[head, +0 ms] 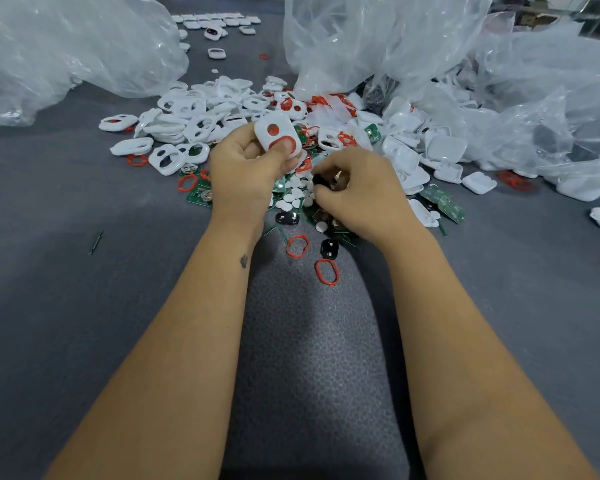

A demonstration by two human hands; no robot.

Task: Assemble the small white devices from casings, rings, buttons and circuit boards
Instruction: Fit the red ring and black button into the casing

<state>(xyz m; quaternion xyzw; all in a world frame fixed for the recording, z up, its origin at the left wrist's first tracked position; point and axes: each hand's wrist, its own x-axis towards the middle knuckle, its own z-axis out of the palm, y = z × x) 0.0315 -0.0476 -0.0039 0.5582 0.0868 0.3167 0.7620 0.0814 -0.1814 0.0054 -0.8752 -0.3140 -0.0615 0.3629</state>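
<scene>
Held up in the left hand (pixel 246 168): a small white plastic casing (pixel 278 138) with a red oval ring, thumb pressed into its lower opening, above a pile of white casings (pixel 187 123). Just right and lower, the right hand (pixel 357 192), fingers curled over a small black button (pixel 321 180) among green circuit boards (pixel 445 204) on grey table (pixel 66 306).

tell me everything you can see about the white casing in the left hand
The white casing is a small rounded-rectangle shell of glossy white plastic, held raised above the parts pile and tilted, its face toward the camera. It has two openings: a small round one near the top showing red, and a larger oval one below rimmed by a red ring. The left hand grips it from below, thumb pressed over the oval opening. The right hand does not touch it.
</scene>
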